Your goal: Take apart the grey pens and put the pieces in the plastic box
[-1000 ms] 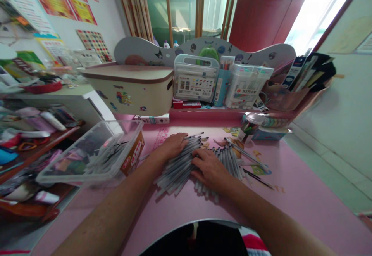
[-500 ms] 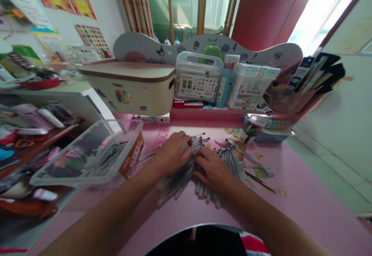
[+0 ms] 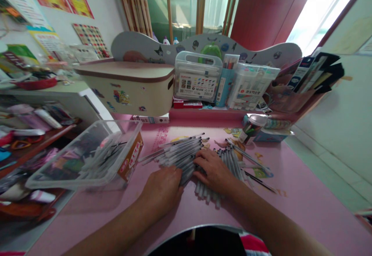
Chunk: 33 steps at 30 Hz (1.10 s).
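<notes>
A fanned pile of slim, clear-grey pens [image 3: 180,151] with dark tips lies in the middle of the pink desk. My left hand [image 3: 164,188] is curled around the near ends of this pile, its fingertips hidden among the pens. My right hand [image 3: 212,168] bends over the right side of the pile, fingers and thumb closed on pens there. Beneath and beyond my right hand, a second row of pens [image 3: 232,161] spreads out, with pale ends toward me. A longer clear pen [image 3: 250,157] and thin black sticks [image 3: 260,181] lie to the right.
On the left stands a clear plastic bin [image 3: 69,182] with loose slim sticks inside. A lidded cream box [image 3: 130,93], a clear handled case [image 3: 197,79] and a marker case [image 3: 251,87] line the back shelf. A jar [image 3: 252,128] stands at right.
My left hand has moved from the dark tips of the left pile down toward its near ends, uncovering the pens' upper part. My right hand has stayed in place.
</notes>
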Each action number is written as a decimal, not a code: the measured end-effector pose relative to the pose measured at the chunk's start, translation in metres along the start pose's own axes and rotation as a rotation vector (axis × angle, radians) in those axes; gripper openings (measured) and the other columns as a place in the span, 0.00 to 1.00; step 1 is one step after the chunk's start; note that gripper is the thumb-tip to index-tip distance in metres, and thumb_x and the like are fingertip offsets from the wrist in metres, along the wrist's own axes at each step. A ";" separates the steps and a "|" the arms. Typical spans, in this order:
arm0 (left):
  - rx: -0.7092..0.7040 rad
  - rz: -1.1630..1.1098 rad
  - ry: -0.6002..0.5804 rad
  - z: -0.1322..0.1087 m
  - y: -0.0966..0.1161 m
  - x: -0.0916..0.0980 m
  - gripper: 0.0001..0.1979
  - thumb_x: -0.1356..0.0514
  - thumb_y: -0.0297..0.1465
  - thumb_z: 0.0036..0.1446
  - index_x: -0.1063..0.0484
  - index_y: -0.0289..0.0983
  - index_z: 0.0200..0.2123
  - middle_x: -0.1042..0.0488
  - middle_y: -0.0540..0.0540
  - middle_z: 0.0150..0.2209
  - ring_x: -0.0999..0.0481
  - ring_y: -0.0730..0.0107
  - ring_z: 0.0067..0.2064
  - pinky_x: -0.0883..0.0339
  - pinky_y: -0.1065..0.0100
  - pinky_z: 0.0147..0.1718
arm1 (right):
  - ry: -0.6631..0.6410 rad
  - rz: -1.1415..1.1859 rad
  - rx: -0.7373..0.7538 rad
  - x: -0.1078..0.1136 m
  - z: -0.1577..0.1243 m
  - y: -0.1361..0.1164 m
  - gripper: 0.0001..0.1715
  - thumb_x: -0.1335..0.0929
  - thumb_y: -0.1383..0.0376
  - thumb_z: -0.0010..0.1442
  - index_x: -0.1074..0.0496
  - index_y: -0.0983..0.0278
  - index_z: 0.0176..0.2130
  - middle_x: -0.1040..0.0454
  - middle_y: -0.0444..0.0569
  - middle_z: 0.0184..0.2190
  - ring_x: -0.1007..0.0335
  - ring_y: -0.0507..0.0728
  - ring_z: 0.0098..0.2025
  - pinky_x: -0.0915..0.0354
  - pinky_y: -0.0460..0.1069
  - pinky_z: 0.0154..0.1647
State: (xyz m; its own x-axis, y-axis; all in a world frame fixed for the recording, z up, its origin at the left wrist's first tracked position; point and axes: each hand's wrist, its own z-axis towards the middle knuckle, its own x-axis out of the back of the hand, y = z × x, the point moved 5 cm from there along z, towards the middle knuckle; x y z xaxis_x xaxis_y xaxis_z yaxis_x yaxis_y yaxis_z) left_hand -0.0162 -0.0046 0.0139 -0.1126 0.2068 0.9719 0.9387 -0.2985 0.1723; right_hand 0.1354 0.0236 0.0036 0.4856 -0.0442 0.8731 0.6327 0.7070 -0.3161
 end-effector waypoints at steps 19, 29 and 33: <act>-0.149 -1.332 0.295 0.073 0.019 0.025 0.10 0.38 0.36 0.55 0.25 0.36 0.36 0.23 0.45 0.35 0.25 0.65 0.38 0.32 0.64 0.41 | 0.092 0.862 -0.380 0.016 0.000 0.027 0.13 0.37 0.60 0.65 0.31 0.63 0.47 0.28 0.45 0.32 0.32 0.52 0.31 0.33 0.48 0.33; -0.196 -1.301 0.212 0.066 0.017 0.020 0.10 0.42 0.36 0.60 0.25 0.36 0.37 0.29 0.51 0.25 0.34 0.75 0.24 0.40 0.71 0.28 | 0.131 0.337 -0.267 0.017 0.000 0.024 0.14 0.42 0.67 0.66 0.30 0.63 0.45 0.27 0.52 0.39 0.31 0.58 0.42 0.36 0.53 0.45; -0.222 -1.256 0.197 0.065 0.019 0.019 0.12 0.44 0.37 0.61 0.26 0.35 0.37 0.29 0.50 0.26 0.34 0.75 0.24 0.41 0.72 0.26 | 0.098 0.274 -0.287 0.014 -0.002 0.022 0.15 0.43 0.65 0.68 0.30 0.63 0.43 0.26 0.52 0.38 0.30 0.59 0.41 0.36 0.53 0.44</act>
State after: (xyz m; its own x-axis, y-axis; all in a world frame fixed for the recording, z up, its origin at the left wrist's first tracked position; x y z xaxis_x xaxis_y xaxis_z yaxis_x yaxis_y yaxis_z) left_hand 0.0209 0.0540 0.0258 -0.9376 0.3230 0.1288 0.0829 -0.1521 0.9849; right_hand 0.1568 0.0371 0.0084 0.7058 0.0414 0.7072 0.6080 0.4770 -0.6347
